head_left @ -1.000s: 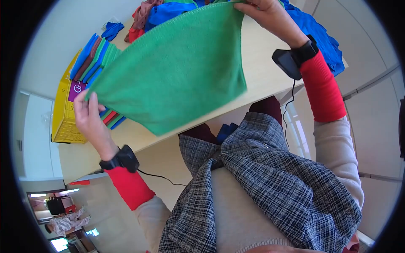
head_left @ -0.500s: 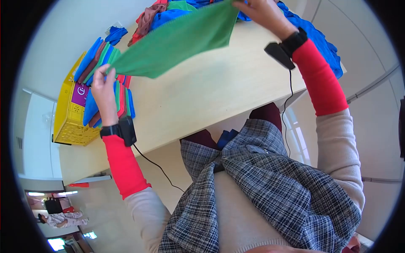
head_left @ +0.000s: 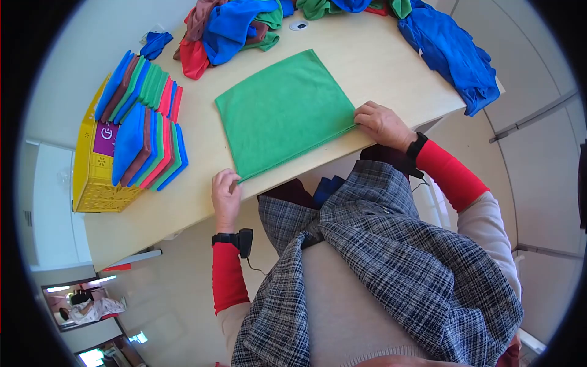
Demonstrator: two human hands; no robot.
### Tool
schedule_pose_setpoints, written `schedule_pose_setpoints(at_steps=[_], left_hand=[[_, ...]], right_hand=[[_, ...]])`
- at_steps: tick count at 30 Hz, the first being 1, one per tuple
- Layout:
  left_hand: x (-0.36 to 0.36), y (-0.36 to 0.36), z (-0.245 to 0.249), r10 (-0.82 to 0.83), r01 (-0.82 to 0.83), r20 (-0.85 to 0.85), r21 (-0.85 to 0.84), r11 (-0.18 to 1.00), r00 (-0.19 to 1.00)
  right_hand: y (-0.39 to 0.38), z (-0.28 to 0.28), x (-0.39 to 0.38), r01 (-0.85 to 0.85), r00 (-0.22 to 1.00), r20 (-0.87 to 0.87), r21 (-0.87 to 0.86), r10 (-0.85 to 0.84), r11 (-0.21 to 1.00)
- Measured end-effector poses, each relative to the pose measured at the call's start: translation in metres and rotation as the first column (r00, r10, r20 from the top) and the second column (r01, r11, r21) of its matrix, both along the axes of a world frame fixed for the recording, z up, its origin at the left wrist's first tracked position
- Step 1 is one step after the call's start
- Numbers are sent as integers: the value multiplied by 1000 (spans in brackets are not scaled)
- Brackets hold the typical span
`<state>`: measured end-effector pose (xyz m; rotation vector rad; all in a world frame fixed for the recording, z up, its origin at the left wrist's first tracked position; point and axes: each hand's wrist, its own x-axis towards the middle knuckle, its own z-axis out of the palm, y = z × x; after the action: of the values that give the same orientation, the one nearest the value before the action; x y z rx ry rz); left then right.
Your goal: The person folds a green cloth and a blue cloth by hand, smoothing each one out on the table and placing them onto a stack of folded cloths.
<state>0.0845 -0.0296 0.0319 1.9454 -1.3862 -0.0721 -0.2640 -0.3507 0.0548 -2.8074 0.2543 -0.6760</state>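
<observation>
A green cloth (head_left: 284, 111) lies spread flat on the light wooden table (head_left: 379, 73). My left hand (head_left: 225, 191) pinches its near left corner at the table's front edge. My right hand (head_left: 381, 123) holds the near right corner, fingers closed on the hem. Both wrists carry black bands with small devices, over red sleeves.
Folded cloths (head_left: 147, 131) in blue, green, red and brown are stacked on and beside a yellow crate (head_left: 92, 177) at the left. A heap of unfolded cloths (head_left: 232, 24) lies at the far edge, and blue cloths (head_left: 452, 55) hang over the right corner. A person (head_left: 85, 309) stands far off at lower left.
The green cloth, held up in the air before, has been brought down and laid flat on the table. Both hands moved toward the near edge, still on its corners.
</observation>
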Motion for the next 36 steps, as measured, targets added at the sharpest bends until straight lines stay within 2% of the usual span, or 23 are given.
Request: schedule_pose_setpoints(at_steps=[3,6,7,8,10,11,13,15,16,18,22,28,33,35,36], left_hand=[[-7,5,6,-28,23,91,65,998,995],[-10,9,18,-73,58,90,152,987,993],[-11,9,24,-93,75,92,190,979,991],[-10,8,32,-98,78,94,189,979,991],[0,4,55,-189,172,19,336,926,982],[3,1,59,-227,218,-26,405,888,973],[6,-25,48,-112,89,101,208,974,989],[-7,-72,39,-62,40,229,98,994,971],[-17,-90,28,-64,41,232,99,994,971],[-31,-116,4,-67,-44,467,222,974,882],[-33,-116,-16,-53,-130,455,361,923,889],[-9,-94,-24,27,-183,427,330,926,904],[-3,-78,-24,56,-210,417,333,919,907],[-1,-74,-16,54,-210,419,337,918,906],[1,-72,-9,32,-205,399,399,894,916]], right_hand=[[4,7,-4,-18,1000,-11,-12,18,1000],[7,20,-7,-43,985,-168,-5,42,999],[7,27,-7,-39,985,-169,-4,38,999],[9,36,-6,13,966,-257,22,-7,1000],[14,49,3,121,897,-434,66,-81,990],[15,48,13,122,896,-436,70,-80,990],[19,41,50,96,981,-178,109,-76,989],[38,12,97,198,978,-43,-93,-202,976],[50,-1,119,223,968,-95,-105,-233,969],[69,-16,143,257,951,-144,-118,-273,959],[78,-40,148,299,931,-198,-70,-307,952],[26,-42,97,493,841,-175,-138,-511,859],[2,-44,69,525,827,-172,-102,-535,845],[-9,-37,57,477,839,-216,-150,-499,866],[-14,-32,56,452,843,-236,-176,-483,874]])
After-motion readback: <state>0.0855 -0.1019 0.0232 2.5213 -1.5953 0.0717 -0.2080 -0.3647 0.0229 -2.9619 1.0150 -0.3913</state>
